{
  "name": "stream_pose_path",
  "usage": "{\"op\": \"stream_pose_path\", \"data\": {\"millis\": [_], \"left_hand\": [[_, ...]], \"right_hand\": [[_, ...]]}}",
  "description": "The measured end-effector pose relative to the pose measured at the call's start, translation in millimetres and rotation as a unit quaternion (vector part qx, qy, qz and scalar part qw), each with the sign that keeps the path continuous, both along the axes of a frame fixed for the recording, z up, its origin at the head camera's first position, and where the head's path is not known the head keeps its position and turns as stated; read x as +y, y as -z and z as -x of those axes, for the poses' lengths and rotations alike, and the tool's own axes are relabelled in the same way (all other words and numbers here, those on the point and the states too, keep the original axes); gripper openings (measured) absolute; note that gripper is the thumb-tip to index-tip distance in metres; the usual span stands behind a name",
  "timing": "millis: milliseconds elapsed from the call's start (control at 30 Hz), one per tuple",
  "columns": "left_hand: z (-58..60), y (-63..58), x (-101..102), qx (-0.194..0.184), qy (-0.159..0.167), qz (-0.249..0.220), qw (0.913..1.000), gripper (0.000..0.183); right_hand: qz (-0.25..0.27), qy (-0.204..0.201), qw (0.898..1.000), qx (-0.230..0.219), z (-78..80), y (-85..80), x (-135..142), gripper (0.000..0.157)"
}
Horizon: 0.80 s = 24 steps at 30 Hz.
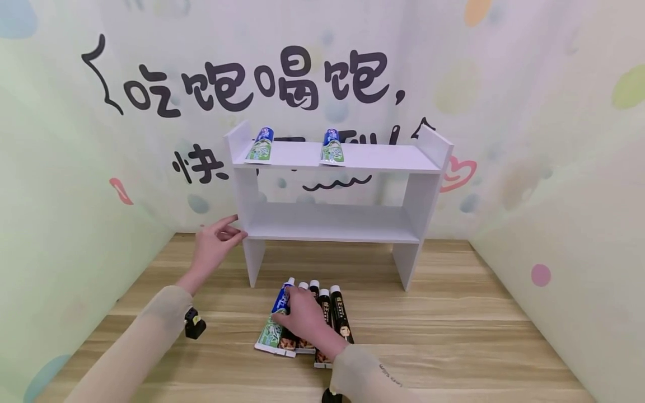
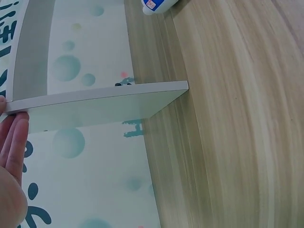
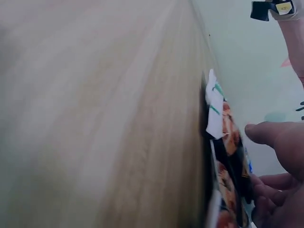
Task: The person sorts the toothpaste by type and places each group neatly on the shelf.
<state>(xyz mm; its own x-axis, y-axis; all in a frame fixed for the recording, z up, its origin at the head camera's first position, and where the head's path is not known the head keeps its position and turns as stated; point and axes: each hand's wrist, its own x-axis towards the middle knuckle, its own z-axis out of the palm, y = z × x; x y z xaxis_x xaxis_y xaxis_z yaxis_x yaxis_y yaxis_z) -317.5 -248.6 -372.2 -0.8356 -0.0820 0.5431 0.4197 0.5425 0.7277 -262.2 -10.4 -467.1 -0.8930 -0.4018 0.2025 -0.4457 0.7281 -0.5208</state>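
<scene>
My left hand (image 1: 214, 240) holds the left side panel of a white two-tier shelf (image 1: 332, 224), thumb at its front edge and fingers on the outer face, as the left wrist view shows. Over a row of tubes on the table is my right hand (image 1: 304, 313), its fingertips close to a blue and green toothpaste tube (image 1: 271, 336). In the right wrist view its thumb stands apart from the tubes. Several black tubes (image 1: 340, 313) with white caps lie beside it, partly hidden under the hand.
Two blue and green toothpaste tubes, one at the left (image 1: 261, 146) and one near the middle (image 1: 332, 148), lie on the top board. The shelf stands on a wood-grain table (image 1: 453, 336). A printed wall (image 1: 322, 33) rises behind it.
</scene>
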Motion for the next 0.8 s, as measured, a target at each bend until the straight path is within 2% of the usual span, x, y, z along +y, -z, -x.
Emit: {"op": "stream_pose_path", "data": {"millis": [133,267,433,567,800], "left_hand": [[0.9,1.6,2,0.003,0.002,0.001,1.0,0.048],[3.7,4.2,3,0.007,0.002,-0.011,0.9999,0.047],[5.9,7.6,3,0.011,0.004,-0.016,0.9998,0.047],[5.5,8.5,1,0.015,-0.003,-0.008,0.9999,0.048],[2.3,4.2,1,0.018,-0.003,-0.003,0.9998,0.049]], "right_hand": [[-0.038,0.035,0.998,0.048,-2.0,5.7,-4,0.069],[-0.072,0.049,0.993,0.085,-3.0,7.4,-5,0.067],[-0.048,0.06,0.995,0.06,-2.8,6.4,-10,0.067],[-0.02,0.083,0.995,0.044,-2.8,8.8,-19,0.067],[-0.042,0.129,0.99,0.03,-1.6,10.9,-32,0.075]]}}
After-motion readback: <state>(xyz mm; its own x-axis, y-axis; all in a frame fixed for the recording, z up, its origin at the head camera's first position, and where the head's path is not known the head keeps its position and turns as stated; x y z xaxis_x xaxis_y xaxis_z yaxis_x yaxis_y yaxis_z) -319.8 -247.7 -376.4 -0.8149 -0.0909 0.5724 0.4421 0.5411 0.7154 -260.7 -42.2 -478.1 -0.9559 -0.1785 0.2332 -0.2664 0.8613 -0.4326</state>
